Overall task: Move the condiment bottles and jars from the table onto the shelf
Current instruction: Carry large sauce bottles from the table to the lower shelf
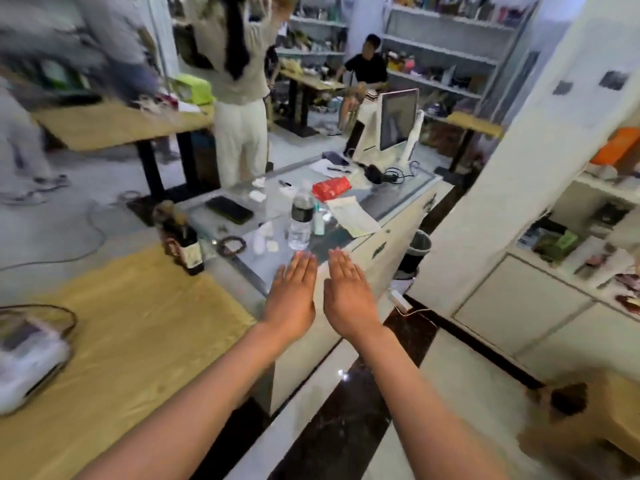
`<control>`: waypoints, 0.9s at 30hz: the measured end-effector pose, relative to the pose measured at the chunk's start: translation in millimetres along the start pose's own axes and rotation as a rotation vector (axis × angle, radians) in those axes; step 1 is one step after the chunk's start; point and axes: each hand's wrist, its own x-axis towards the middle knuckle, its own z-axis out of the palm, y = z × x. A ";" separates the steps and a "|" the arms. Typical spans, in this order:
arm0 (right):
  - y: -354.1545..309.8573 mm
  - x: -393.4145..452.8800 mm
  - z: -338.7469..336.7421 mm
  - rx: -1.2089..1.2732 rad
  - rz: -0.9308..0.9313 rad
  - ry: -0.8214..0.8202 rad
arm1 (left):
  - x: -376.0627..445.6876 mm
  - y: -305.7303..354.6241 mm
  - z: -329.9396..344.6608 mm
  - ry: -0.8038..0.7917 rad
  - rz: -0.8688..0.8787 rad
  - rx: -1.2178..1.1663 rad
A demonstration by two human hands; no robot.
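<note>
My left hand [294, 292] and my right hand [348, 292] are stretched out flat side by side, palms down, holding nothing, over the near edge of a glass-topped counter [398, 192]. A dark condiment bottle [185, 242] with a pale label stands at the far corner of the wooden table [138, 323] to my left, with smaller blurred jars [166, 209] just behind it. The white shelf unit [588, 216] stands at the right, its open compartments holding assorted items.
On the glass counter lie a clear water bottle [300, 218], a small white bottle [318, 221], a phone [229, 209], a red packet [330, 188], papers and a monitor [396, 121]. A white device [27, 362] sits at the table's left. People stand and sit behind. A bin [417, 251] is on the floor.
</note>
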 end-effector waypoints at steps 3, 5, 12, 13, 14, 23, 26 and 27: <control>-70.0 40.7 44.4 0.049 -0.109 -0.068 | -12.5 -87.5 -11.0 0.002 -0.139 0.008; -108.4 61.1 66.3 0.082 -0.163 -0.109 | -22.3 -133.3 -17.3 0.010 -0.216 -0.010; -202.6 122.7 131.8 0.168 -0.249 -0.224 | -39.0 -250.7 -31.4 0.046 -0.442 -0.069; -209.4 130.8 139.0 0.174 -0.252 -0.244 | -38.0 -261.5 -31.4 0.045 -0.464 -0.074; -214.3 138.6 146.1 0.183 -0.252 -0.262 | -35.9 -271.4 -30.6 0.043 -0.482 -0.078; -216.7 231.7 210.9 0.298 -0.219 -0.324 | 27.3 -337.6 -18.6 0.136 -0.669 -0.213; -213.8 274.1 234.2 0.376 -0.142 -0.303 | 63.4 -359.3 -15.0 0.158 -0.711 -0.245; -212.7 287.3 242.1 0.416 -0.110 -0.301 | 76.0 -365.5 -14.5 0.170 -0.731 -0.259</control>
